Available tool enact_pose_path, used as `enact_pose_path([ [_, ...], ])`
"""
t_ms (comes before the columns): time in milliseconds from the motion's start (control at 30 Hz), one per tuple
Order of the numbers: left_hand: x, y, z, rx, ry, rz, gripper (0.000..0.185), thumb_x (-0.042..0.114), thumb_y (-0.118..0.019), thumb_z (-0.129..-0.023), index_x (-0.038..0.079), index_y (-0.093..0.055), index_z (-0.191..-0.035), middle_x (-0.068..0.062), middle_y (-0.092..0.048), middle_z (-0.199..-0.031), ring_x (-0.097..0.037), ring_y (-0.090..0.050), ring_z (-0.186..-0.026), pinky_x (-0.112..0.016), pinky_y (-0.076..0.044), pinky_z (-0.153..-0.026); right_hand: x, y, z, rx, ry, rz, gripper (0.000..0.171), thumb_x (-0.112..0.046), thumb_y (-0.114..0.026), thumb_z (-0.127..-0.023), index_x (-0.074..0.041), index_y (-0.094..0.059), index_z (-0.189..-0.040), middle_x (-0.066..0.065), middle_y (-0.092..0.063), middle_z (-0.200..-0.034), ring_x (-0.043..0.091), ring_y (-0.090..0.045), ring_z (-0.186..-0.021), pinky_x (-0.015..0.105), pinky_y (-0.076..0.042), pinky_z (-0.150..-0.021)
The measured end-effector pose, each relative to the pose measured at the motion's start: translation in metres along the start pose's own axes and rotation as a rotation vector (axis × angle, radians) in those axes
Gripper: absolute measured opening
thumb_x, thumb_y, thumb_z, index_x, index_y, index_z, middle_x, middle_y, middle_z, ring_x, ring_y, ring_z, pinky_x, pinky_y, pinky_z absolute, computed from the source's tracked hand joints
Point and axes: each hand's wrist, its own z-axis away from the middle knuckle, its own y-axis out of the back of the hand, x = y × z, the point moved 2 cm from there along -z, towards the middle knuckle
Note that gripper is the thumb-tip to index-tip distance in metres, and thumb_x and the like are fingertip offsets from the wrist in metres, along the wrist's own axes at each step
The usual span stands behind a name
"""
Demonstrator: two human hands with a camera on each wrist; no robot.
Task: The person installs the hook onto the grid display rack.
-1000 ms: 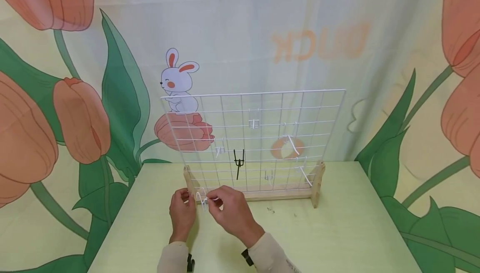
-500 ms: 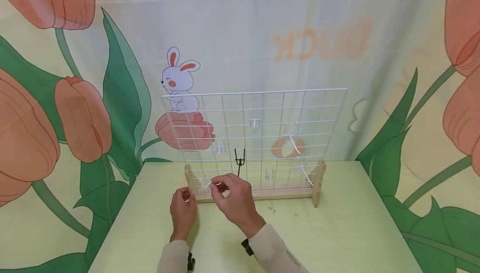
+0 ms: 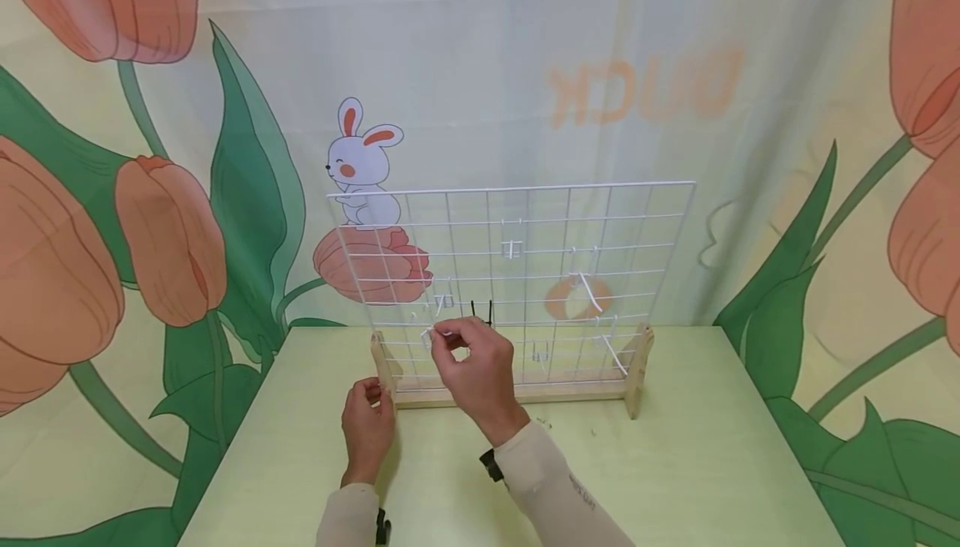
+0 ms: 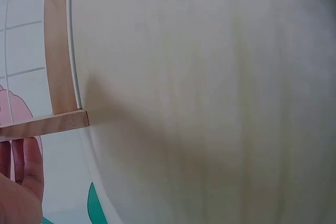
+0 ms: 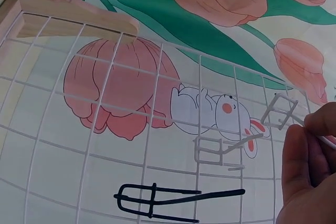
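Observation:
My right hand (image 3: 476,372) pinches a small white wire hook (image 5: 280,111) by its prong, in front of the left part of a white wire grid panel (image 3: 510,188). The hook's square back faces the grid wires. My left hand (image 3: 367,426) is low at the left end of the panel's wooden stand (image 3: 577,391). In the left wrist view, its fairly straight fingers (image 4: 32,156) touch the outer side of the wooden end piece (image 4: 52,124). A black double-pronged hook (image 5: 184,200) hangs on the grid, partly hidden behind my right hand in the head view.
Several other white hooks hang on the grid, among them one at the upper middle (image 3: 512,249) and a long-pronged one (image 3: 590,290) at the right. The stand rests on a pale green table (image 3: 712,447). Behind it hangs a printed curtain (image 3: 465,72) with tulips and a rabbit.
My right hand has lifted the white hook from low by the stand's left end, upward and slightly right, to the grid's lower-left wires. The left hand has stayed at the stand.

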Motion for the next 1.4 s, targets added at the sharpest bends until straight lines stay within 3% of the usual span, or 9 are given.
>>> enact_pose_path([
  [467,-0.003,0.0,-0.001,-0.018,0.013,-0.002,0.026,0.011,-0.068,-0.101,0.002,-0.062,-0.124,-0.015,-0.068,-0.112,-0.032,-0.073,-0.104,-0.048,-0.062,-0.087,0.001,-0.004,-0.021,0.034,0.02,0.028,0.006,-0.007,-0.08,-0.092,-0.004,-0.078,-0.097,0.007,-0.078,-0.091,0.014,-0.074,-0.075,0.022,-0.063,-0.074],
  [1167,-0.002,-0.001,-0.001,-0.023,0.033,-0.021,0.026,0.012,-0.068,-0.102,0.001,-0.062,-0.125,-0.016,-0.068,-0.113,-0.033,-0.073,-0.105,-0.05,-0.063,-0.089,-0.002,-0.035,-0.059,0.046,0.07,0.163,0.007,-0.009,-0.076,-0.096,-0.003,-0.077,-0.1,0.009,-0.076,-0.092,0.019,-0.074,-0.078,0.025,-0.064,-0.075],
  [1400,0.0,0.0,0.0,-0.017,0.022,-0.02,0.025,0.012,-0.068,-0.102,0.001,-0.062,-0.124,-0.015,-0.069,-0.112,-0.032,-0.073,-0.104,-0.05,-0.063,-0.088,0.005,-0.043,-0.064,0.056,0.104,0.21,0.006,-0.008,-0.077,-0.095,-0.003,-0.078,-0.099,0.007,-0.075,-0.089,0.015,-0.073,-0.078,0.019,-0.062,-0.076],
])
